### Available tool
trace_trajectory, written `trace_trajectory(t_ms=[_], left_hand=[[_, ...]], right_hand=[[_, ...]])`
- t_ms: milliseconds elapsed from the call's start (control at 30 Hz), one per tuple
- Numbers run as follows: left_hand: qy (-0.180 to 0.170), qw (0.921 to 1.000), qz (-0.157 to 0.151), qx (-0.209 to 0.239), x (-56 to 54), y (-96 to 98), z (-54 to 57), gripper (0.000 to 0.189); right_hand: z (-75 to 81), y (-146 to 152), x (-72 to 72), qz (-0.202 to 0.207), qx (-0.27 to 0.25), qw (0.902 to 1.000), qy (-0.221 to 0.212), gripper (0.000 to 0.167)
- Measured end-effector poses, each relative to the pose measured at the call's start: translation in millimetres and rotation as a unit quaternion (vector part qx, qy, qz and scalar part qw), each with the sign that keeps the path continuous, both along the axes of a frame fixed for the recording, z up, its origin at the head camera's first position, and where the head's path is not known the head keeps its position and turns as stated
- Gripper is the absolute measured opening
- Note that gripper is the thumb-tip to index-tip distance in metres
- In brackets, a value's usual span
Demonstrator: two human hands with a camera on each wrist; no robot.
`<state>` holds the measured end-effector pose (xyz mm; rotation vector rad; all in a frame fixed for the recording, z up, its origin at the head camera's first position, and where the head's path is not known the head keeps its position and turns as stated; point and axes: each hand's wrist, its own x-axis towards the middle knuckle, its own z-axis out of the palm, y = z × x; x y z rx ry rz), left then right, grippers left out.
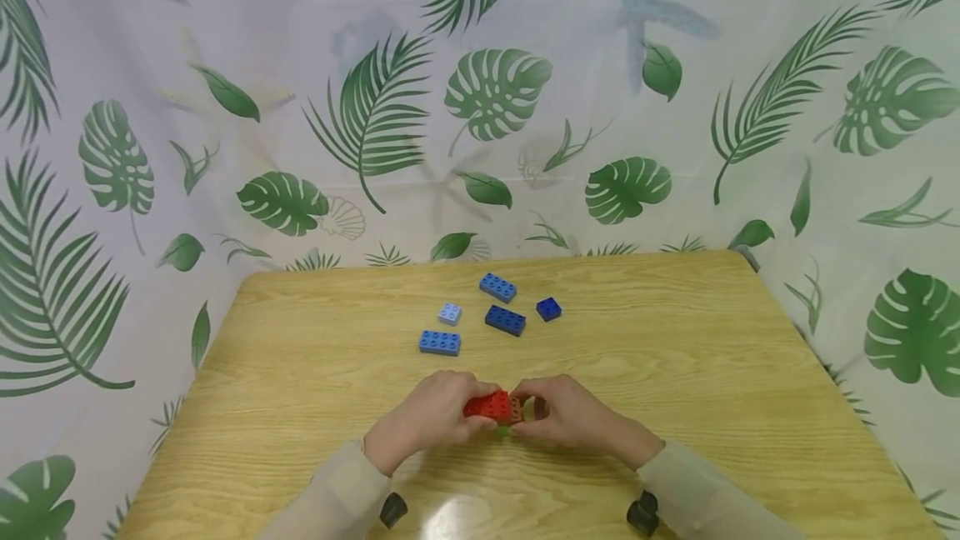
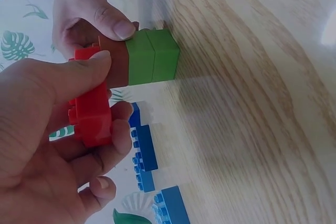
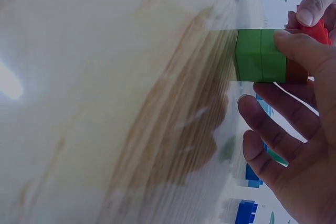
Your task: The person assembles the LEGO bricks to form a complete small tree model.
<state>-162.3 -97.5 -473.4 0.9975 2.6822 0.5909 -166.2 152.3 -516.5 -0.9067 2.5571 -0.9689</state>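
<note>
Near the front middle of the table, my left hand [image 1: 442, 411] grips a long red brick [image 2: 96, 114] between thumb and curled fingers. The red brick sits at the top of a small stack, against a brown brick [image 2: 116, 64]. Below the brown one are two green bricks [image 3: 261, 55], one upon the other, standing low over the tabletop. With thumb on one side and fingers on the other, my right hand [image 1: 566, 411] pinches the stack around the brown brick and upper green one. Its lower fingers are spread loosely in the right wrist view.
Beyond the hands lie several blue bricks: a small light blue one [image 1: 450, 314], a long blue one [image 1: 439, 343], another long blue one [image 1: 498, 287], a long dark blue one [image 1: 506, 320] and a small dark blue one [image 1: 548, 308]. A leaf-patterned cloth [image 1: 405, 190] hangs behind the wooden table [image 1: 675, 340].
</note>
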Motion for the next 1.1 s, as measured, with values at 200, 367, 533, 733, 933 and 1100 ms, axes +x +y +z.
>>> trace_trajectory(t_ms=[200, 367, 533, 733, 933, 1100], left_hand=[[0.0, 1.0, 0.003, 0.004, 1.4, 0.3, 0.5, 0.045], [-0.044, 0.9982, 0.014, 0.039, 0.6, -1.6, -8.9, 0.042], [-0.078, 0.9901, 0.031, 0.112, 0.3, -3.9, -23.5, 0.042], [-0.08, 0.983, 0.046, 0.159, 3.0, -3.2, -33.1, 0.042], [-0.081, 0.9834, 0.059, 0.152, 3.9, -3.6, -31.0, 0.046], [-0.081, 0.9836, 0.056, 0.151, 3.3, -2.8, -31.7, 0.045]], right_hand=[[-3.2, 0.0, -0.6, -0.001, 0.003, 1.0, 0.002, 0.027], [-4.4, 0.2, 1.0, -0.004, -0.002, 1.0, -0.003, 0.026], [-3.6, -0.4, 3.2, -0.005, -0.016, 0.9998, -0.007, 0.025], [2.0, 3.9, -0.6, 0.006, 0.009, 0.9999, -0.013, 0.05], [17.9, 14.8, -18.6, -0.003, 0.035, 0.9973, 0.065, 0.05], [21.0, 13.4, -40.9, -0.05, 0.016, 0.9904, 0.128, 0.04]])
